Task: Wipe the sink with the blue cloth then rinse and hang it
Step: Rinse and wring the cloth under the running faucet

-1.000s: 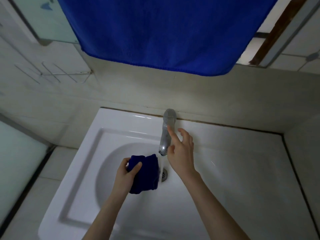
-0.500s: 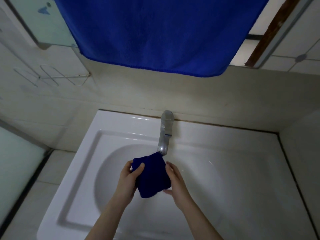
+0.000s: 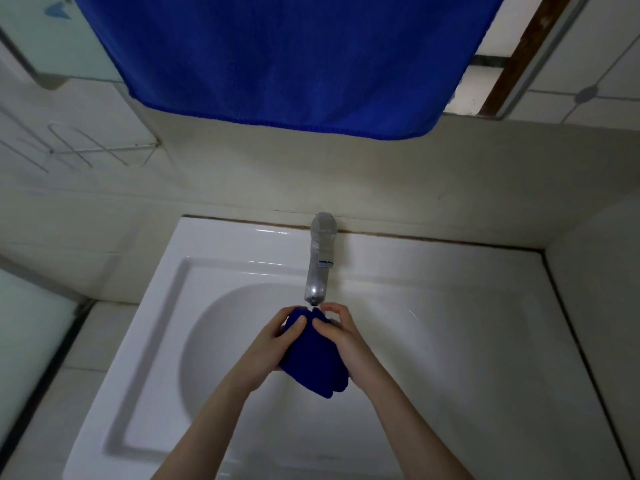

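Head view — left hand (image 3: pixel 273 341) and right hand (image 3: pixel 341 337) grip blue cloth (image 3: pixel 315 368) under tap (image 3: pixel 320 268), over sink (image 3: pixel 242 265) — perhaps wet; towel (image 3: pixel 284 57) above.

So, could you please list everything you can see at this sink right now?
sink: one, white, against the wall.
tap: one, chrome, at the sink's back edge.
blue cloth: one, dark blue, bunched over the sink below the tap.
towel: one, blue, hanging above the sink.
wire rack: one, pale, mounted at upper left.
left grip: one, bare, holds the cloth's left side.
right grip: one, bare, holds the cloth's right side.
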